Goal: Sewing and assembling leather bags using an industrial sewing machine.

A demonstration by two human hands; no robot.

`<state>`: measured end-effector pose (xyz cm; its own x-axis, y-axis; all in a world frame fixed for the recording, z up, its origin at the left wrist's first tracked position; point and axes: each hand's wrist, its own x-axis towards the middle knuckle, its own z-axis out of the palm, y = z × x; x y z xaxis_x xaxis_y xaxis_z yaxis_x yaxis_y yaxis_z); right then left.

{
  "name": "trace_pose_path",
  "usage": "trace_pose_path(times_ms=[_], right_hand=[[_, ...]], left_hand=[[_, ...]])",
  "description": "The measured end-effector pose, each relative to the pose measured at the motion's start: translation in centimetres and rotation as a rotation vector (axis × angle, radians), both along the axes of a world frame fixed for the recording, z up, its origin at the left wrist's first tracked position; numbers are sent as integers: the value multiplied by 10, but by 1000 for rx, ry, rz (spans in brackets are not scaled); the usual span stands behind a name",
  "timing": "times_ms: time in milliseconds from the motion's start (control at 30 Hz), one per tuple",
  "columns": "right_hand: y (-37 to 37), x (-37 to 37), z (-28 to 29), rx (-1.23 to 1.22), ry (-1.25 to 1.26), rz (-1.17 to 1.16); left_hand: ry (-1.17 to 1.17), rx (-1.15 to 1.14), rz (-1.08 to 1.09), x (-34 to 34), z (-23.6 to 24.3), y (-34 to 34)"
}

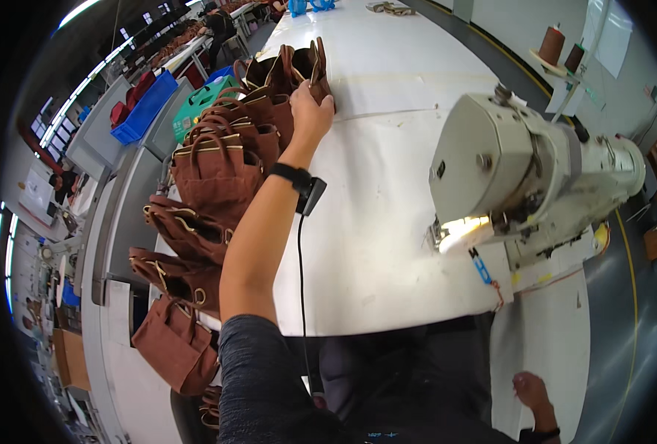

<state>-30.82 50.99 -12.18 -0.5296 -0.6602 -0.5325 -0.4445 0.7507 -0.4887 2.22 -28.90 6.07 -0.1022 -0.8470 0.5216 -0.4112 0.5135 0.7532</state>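
Note:
At the far end of a row of brown handbags, my left hand [312, 115] is closed on the side of a brown handbag [318, 68] with upright handles. Part of that bag is hidden behind my fingers. More brown handbags [213, 174] run along the table's left edge toward me, some upright and some tilted, with gold zippers and rings. A black band with a small box and cable is on my left wrist. Low at the right, beside my body, my right hand [532, 388] hangs with its fingers curled and nothing visible in them.
A sewing machine [491, 163] with its lamp lit stands on the right of the white table [365, 281]. Thread cones [551, 46] rise behind it. Blue [145, 107] and green [199, 107] crates sit beyond the bags. People work at far tables.

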Motion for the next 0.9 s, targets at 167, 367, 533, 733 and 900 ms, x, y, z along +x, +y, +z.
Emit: trace_pose_path(times_ms=[167, 367, 533, 733, 900], right_hand=[[-113, 40, -6, -175, 59, 477], [-182, 74, -36, -240, 16, 873], [-183, 68, -56, -150, 5, 786], [-144, 49, -78, -239, -77, 514], [-109, 25, -91, -188, -105, 373]], left_hand=[[249, 105, -541, 76, 69, 256], [444, -178, -1112, 84, 112, 465], [629, -626, -997, 32, 115, 544], [301, -613, -798, 65, 120, 574], [-86, -683, -602, 125, 85, 516]])
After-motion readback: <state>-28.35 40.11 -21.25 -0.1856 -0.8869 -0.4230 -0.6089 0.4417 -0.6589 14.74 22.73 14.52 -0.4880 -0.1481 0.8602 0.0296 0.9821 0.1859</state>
